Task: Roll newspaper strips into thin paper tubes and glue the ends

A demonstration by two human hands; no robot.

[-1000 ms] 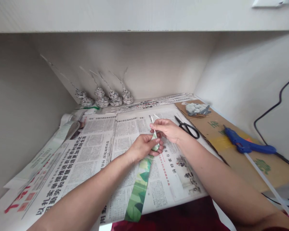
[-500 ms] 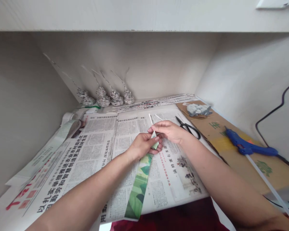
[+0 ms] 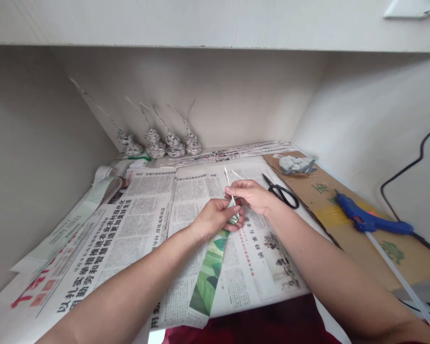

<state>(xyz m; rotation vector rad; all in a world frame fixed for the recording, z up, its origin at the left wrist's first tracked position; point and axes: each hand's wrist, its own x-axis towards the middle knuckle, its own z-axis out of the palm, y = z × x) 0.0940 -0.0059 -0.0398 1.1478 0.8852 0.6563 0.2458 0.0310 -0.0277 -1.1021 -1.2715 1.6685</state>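
A green, leaf-printed paper strip (image 3: 208, 277) hangs from my hands toward the near edge of the newspaper. My left hand (image 3: 220, 215) is closed on the strip's upper part, where the paper is wound at a slant. The fingertips of my right hand (image 3: 249, 193) pinch the narrow rolled end just above. A thin white tip of the paper roll (image 3: 226, 176) sticks out past my right fingers, pointing away from me. Part of the winding is hidden behind my fingers.
Newspaper sheets (image 3: 193, 205) cover the table. Black scissors (image 3: 281, 192) lie right of my hands. Cardboard (image 3: 344, 229) carries a blue glue gun (image 3: 372, 217) and a crumpled grey-white bundle (image 3: 295, 165). Several woven paper gourds (image 3: 155, 145) and thin paper rolls (image 3: 232, 154) line the back wall.
The green strip has become slightly shorter below my hands, and the wound part has turned. My right fingers have shifted a little up the roll. The view has moved slightly.
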